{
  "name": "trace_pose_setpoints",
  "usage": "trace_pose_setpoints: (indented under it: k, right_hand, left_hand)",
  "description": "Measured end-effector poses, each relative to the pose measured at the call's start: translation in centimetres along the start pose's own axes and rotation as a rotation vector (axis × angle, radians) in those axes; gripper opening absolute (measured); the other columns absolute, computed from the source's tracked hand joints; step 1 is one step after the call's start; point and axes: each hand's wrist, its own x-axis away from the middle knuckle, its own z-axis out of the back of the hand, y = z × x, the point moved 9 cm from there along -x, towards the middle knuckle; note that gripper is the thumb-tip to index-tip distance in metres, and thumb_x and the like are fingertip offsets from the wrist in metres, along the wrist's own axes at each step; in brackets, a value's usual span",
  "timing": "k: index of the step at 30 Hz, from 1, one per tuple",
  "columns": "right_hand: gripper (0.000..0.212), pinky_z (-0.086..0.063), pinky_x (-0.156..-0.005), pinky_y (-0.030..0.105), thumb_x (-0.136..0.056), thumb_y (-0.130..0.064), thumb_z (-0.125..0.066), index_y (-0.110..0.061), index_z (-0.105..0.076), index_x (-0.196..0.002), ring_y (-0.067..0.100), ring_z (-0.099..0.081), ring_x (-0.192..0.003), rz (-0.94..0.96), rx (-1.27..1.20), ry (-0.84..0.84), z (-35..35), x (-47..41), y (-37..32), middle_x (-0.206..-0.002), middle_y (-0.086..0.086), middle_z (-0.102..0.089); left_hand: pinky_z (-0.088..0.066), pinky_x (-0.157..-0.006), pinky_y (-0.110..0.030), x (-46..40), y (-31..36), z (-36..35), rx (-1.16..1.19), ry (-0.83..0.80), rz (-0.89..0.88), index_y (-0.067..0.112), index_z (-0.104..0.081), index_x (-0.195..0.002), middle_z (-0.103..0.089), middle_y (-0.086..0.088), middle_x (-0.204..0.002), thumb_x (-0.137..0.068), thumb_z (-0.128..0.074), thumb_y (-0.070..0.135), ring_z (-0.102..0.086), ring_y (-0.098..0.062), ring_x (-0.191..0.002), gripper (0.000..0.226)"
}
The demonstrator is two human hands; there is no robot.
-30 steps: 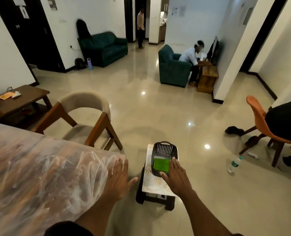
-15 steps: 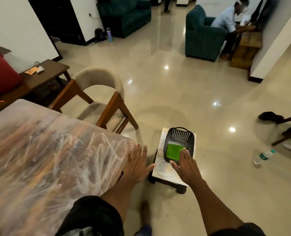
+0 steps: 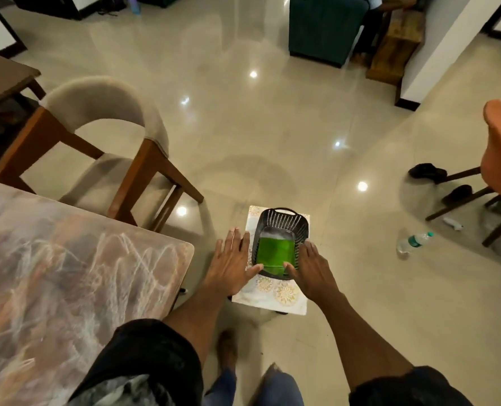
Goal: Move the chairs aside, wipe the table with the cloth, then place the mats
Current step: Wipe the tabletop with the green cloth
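**Both hands down at the basket**

Head cam: left hand point(image 3: 232, 262) and right hand point(image 3: 310, 268) are spread flat, fingers straight, one on each side of a black basket point(image 3: 281, 222) holding green mats point(image 3: 275, 252) (thumbs reach its near rim, no real grip). The basket sits on a small patterned stool point(image 3: 275, 294). Table point(image 3: 67, 259) is at left, and a chair point(image 3: 103, 142) stands beyond its far edge.

We see a perforated black plastic basket point(image 3: 281, 227), a glossy beige tiled floor point(image 3: 272, 127), and a wooden-framed, cloth-backed chair point(image 3: 103, 136).
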Motion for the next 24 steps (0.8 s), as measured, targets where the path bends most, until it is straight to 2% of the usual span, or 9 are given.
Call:
trace_pose_setpoints:
  k: [4,7,9,10,12,14,18,22,24]
  right_hand:
    - [0.105,-0.037,-0.121,0.049,-0.089,-0.076,-0.009,0.0,-0.028,-0.159,0.036,-0.027,-0.158,0.035,-0.017,-0.051,-2.5,-4.6,1.3,-0.168,0.023,-0.03]
    - [0.1,-0.031,-0.126,0.047,-0.099,-0.077,-0.02,0.0,-0.02,-0.163,0.035,-0.022,-0.161,0.093,0.007,-0.097,-5.9,-9.1,1.6,-0.172,0.024,-0.02]
    - [0.111,-0.035,-0.124,0.048,-0.093,-0.085,-0.004,0.0,-0.024,-0.162,0.036,-0.026,-0.159,0.141,0.003,-0.094,-8.8,-12.5,2.2,-0.171,0.024,-0.023]
    - [0.113,-0.039,-0.122,0.049,-0.091,-0.087,-0.002,-0.001,-0.026,-0.161,0.036,-0.031,-0.157,0.135,0.015,-0.106,-10.1,-13.8,2.7,-0.17,0.024,-0.026]
    - [0.086,-0.046,-0.116,0.051,-0.104,-0.067,-0.035,-0.001,-0.028,-0.159,0.038,-0.044,-0.148,0.115,-0.016,-0.151,-13.6,-17.5,4.5,-0.168,0.024,-0.03]
    - [0.068,-0.051,-0.109,0.05,-0.106,-0.039,-0.059,-0.002,-0.034,-0.157,0.039,-0.055,-0.137,0.119,0.001,-0.077,-11.7,-18.5,4.0,-0.164,0.023,-0.038]
    - [0.056,-0.052,-0.105,0.047,-0.104,-0.025,-0.066,-0.004,-0.044,-0.151,0.036,-0.06,-0.131,0.105,0.021,-0.043,-14.4,-23.0,6.1,-0.152,0.018,-0.054]
    - [0.042,-0.056,-0.1,0.049,-0.099,-0.015,-0.071,-0.005,-0.054,-0.136,0.035,-0.065,-0.117,0.073,0.007,-0.049,-17.3,-25.4,7.5,-0.136,0.018,-0.063]
    - [0.043,-0.058,-0.096,0.05,-0.096,-0.008,-0.072,-0.003,-0.055,-0.135,0.036,-0.066,-0.113,0.076,0.001,-0.037,-18.1,-26.4,7.7,-0.133,0.019,-0.063]
  left_hand:
    - [0.003,-0.133,-0.054,-5.1,0.4,-3.6,-0.006,-0.041,-0.058,0.013,0.016,-0.167,0.018,-0.018,-0.175,-0.103,-0.025,0.074,0.014,-0.032,-0.164,0.097]
    - [-0.002,-0.132,-0.048,-9.2,0.9,-7.0,-0.001,-0.067,-0.077,0.013,0.013,-0.168,0.014,-0.014,-0.177,-0.105,-0.032,0.07,0.008,-0.029,-0.165,0.096]
    - [-0.004,-0.132,-0.043,-12.2,1.6,-10.4,-0.015,-0.108,-0.118,0.013,0.014,-0.168,0.016,-0.013,-0.176,-0.106,-0.03,0.068,0.004,-0.027,-0.165,0.094]
    - [-0.007,-0.132,-0.043,-13.7,2.0,-12.2,-0.012,-0.134,-0.139,0.012,0.014,-0.168,0.016,-0.013,-0.176,-0.108,-0.032,0.065,0.001,-0.028,-0.165,0.092]
    - [-0.017,-0.131,-0.045,-17.8,2.8,-15.9,0.051,-0.184,-0.175,0.009,0.009,-0.168,0.01,-0.016,-0.177,-0.111,-0.043,0.049,-0.014,-0.032,-0.163,0.087]
    - [-0.026,-0.128,-0.047,-20.3,2.9,-15.0,0.049,-0.134,-0.191,0.007,0.003,-0.169,0.002,-0.02,-0.177,-0.111,-0.052,0.03,-0.027,-0.036,-0.159,0.083]
    - [-0.026,-0.128,-0.048,-26.6,1.5,-19.3,0.039,-0.186,-0.134,0.007,-0.002,-0.169,-0.003,-0.021,-0.176,-0.107,-0.058,0.014,-0.021,-0.037,-0.161,0.084]
    - [-0.046,-0.117,-0.052,-28.8,2.1,-22.3,0.048,-0.203,-0.157,0.006,-0.015,-0.166,-0.02,-0.026,-0.17,-0.094,-0.063,-0.01,-0.046,-0.042,-0.146,0.089]
    - [-0.049,-0.114,-0.05,-29.8,2.4,-23.2,0.036,-0.179,-0.168,0.004,-0.021,-0.164,-0.028,-0.026,-0.167,-0.09,-0.063,-0.013,-0.048,-0.041,-0.143,0.087]
